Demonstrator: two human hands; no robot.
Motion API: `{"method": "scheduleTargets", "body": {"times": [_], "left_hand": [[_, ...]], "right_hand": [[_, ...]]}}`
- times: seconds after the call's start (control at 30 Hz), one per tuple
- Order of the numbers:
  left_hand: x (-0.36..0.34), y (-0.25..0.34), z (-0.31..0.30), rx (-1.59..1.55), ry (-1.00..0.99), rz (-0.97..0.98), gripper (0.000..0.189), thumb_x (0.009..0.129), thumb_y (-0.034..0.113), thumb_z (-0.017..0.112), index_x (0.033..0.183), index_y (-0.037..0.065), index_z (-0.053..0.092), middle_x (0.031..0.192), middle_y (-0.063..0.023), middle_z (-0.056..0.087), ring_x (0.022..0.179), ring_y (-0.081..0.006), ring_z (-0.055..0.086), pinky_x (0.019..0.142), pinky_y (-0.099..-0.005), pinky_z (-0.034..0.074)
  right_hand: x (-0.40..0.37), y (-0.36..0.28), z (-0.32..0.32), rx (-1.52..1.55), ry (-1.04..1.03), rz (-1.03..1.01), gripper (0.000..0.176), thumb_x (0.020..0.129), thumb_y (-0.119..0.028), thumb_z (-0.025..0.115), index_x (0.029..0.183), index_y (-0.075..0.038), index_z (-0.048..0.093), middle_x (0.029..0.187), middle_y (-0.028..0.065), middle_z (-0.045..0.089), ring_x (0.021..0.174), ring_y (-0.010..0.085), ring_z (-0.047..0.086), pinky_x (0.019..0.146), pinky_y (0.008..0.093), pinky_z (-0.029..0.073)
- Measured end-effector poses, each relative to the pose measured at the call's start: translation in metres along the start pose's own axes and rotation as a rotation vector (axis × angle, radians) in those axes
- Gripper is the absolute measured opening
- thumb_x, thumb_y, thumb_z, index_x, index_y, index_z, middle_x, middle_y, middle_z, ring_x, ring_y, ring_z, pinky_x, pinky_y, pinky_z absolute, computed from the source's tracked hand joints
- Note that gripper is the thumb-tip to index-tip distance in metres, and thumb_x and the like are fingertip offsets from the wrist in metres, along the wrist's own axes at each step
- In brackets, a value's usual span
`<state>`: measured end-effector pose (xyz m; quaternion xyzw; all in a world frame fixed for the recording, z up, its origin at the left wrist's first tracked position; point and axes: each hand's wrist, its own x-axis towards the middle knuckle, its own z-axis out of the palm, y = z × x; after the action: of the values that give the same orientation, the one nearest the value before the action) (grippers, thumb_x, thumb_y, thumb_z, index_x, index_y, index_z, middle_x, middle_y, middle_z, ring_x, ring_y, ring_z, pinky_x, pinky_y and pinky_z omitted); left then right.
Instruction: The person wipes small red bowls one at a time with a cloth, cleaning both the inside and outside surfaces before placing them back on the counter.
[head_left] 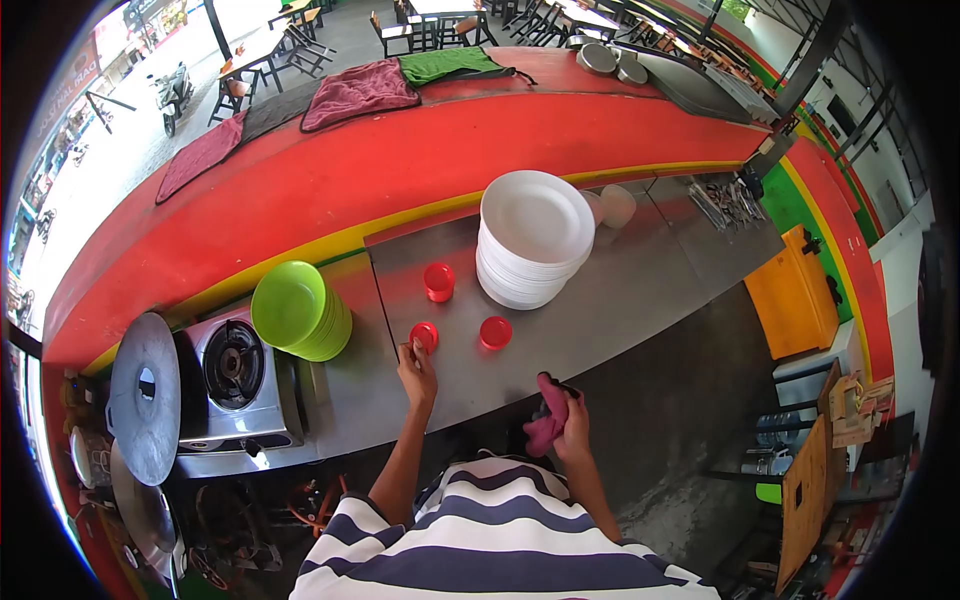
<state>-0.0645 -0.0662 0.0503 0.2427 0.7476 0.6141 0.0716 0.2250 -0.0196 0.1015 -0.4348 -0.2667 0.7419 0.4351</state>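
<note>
My left hand (416, 372) is closed at the near rim of a small red cup (425, 336) on the steel counter (400, 405). A second red cup (439, 282) stands behind it, and a third red cup (495, 333) is to its right. In my right hand (574, 425) is a maroon cloth (546, 418), held in front of the counter's near edge. A tall stack of white plates (530, 235) rises behind the cups. To the left stands a stack of green bowls (300, 310).
A gas stove (236, 375) and a large round metal lid (146, 398) are at the left. Cutlery (728, 200) lies at the counter's far right. Folded cloths (360, 94) drape over the red ledge (420, 150). An orange box (790, 295) stands beyond the counter.
</note>
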Motion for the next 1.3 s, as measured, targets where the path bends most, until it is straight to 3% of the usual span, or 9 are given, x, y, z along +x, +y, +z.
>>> {"method": "scheduleTargets", "body": {"times": [0.2, 0.3, 0.4, 0.53, 0.67, 0.87, 1.0, 1.13, 1.3], "left_hand": [[-0.064, 0.088, 0.009, -0.447, -0.351, -0.274, 0.028, 0.105, 0.026, 0.049, 0.09, 0.003, 0.053, 0.075, 0.0043, 0.051, 0.067, -0.0036, 0.046, 0.059, -0.0228, 0.04], [-0.1, 0.112, 0.025, -0.667, -0.57, -0.36, 0.023, 0.105, 0.021, 0.048, 0.099, 0.001, 0.056, 0.081, 0.0, 0.059, 0.072, -0.0054, 0.054, 0.064, -0.024, 0.046], [-0.1, 0.109, 0.017, -0.365, -0.524, -0.036, 0.021, 0.105, 0.016, 0.046, 0.11, -0.002, 0.055, 0.091, -0.0047, 0.064, 0.078, -0.0088, 0.06, 0.07, -0.0251, 0.051], [-0.091, 0.129, 0.004, -0.66, -0.532, -0.232, 0.026, 0.105, 0.022, 0.047, 0.113, -0.001, 0.053, 0.091, -0.0059, 0.065, 0.079, -0.0115, 0.063, 0.073, -0.0259, 0.054], [-0.077, 0.146, -0.013, -0.685, -0.689, -0.461, 0.031, 0.106, 0.033, 0.043, 0.105, 0.004, 0.052, 0.098, -0.0049, 0.063, 0.09, -0.0121, 0.065, 0.081, -0.0298, 0.056], [-0.083, 0.18, 0.019, -1.132, -0.36, -0.693, 0.035, 0.107, 0.035, 0.037, 0.11, 0.004, 0.052, 0.102, -0.0071, 0.062, 0.091, -0.016, 0.063, 0.085, -0.0328, 0.054], [-0.099, 0.172, 0.035, -0.999, -0.424, -0.481, 0.021, 0.105, 0.029, 0.047, 0.097, 0.01, 0.051, 0.087, 0.0019, 0.059, 0.072, -0.0054, 0.055, 0.066, -0.0204, 0.046], [-0.088, 0.195, 0.031, -0.716, -0.454, -0.193, 0.024, 0.105, 0.03, 0.048, 0.096, 0.008, 0.053, 0.082, 0.0029, 0.058, 0.071, -0.0015, 0.051, 0.062, -0.0181, 0.042], [-0.084, 0.196, 0.037, -0.756, -0.479, -0.275, 0.017, 0.106, 0.017, 0.044, 0.105, 0.005, 0.056, 0.091, 0.0007, 0.06, 0.081, -0.0033, 0.055, 0.072, -0.0196, 0.046]], "right_hand": [[-0.004, -0.023, 0.065, 0.269, -0.008, -0.182, 0.03, 0.099, -0.025, 0.053, 0.122, -0.005, 0.053, 0.112, 0.0066, 0.06, 0.104, 0.0213, 0.06, 0.093, 0.0392, 0.049], [-0.007, -0.017, 0.098, -0.591, -0.178, -0.564, 0.024, 0.097, -0.019, 0.056, 0.115, -0.004, 0.058, 0.112, 0.0103, 0.06, 0.106, 0.022, 0.06, 0.093, 0.0384, 0.048], [-0.007, -0.028, 0.119, -1.01, -0.228, -0.945, 0.017, 0.094, -0.014, 0.06, 0.107, -0.003, 0.063, 0.104, 0.0135, 0.061, 0.1, 0.0215, 0.062, 0.086, 0.0355, 0.049], [0.008, -0.031, 0.118, -0.799, -0.3, -0.59, 0.015, 0.094, -0.015, 0.063, 0.101, -0.001, 0.066, 0.083, 0.0086, 0.064, 0.075, 0.0153, 0.06, 0.069, 0.031, 0.048], [0.021, -0.032, 0.111, -0.169, -0.315, -0.086, 0.018, 0.102, -0.016, 0.054, 0.107, -0.003, 0.065, 0.094, 0.0008, 0.066, 0.083, 0.0083, 0.061, 0.076, 0.0256, 0.05], [-0.005, -0.056, 0.092, -0.396, -0.376, -0.274, 0.042, 0.096, -0.008, 0.061, 0.136, -0.001, 0.049, 0.126, 0.0104, 0.059, 0.113, 0.0164, 0.058, 0.099, 0.0298, 0.045], [-0.015, -0.046, 0.085, -0.494, -0.412, -0.526, 0.079, 0.085, -0.001, 0.068, 0.152, -0.005, 0.025, 0.147, 0.0159, 0.038, 0.136, 0.0224, 0.04, 0.112, 0.0331, 0.032], [-0.003, -0.055, 0.092, -0.436, -0.509, -0.439, 0.076, 0.083, -0.001, 0.069, 0.148, -0.004, 0.03, 0.142, 0.0159, 0.043, 0.131, 0.0222, 0.045, 0.109, 0.034, 0.036], [0.032, -0.08, 0.089, -0.602, -0.617, -0.577, 0.056, 0.083, -0.006, 0.072, 0.133, -0.001, 0.047, 0.126, 0.0124, 0.056, 0.115, 0.0191, 0.054, 0.099, 0.032, 0.044]]}}
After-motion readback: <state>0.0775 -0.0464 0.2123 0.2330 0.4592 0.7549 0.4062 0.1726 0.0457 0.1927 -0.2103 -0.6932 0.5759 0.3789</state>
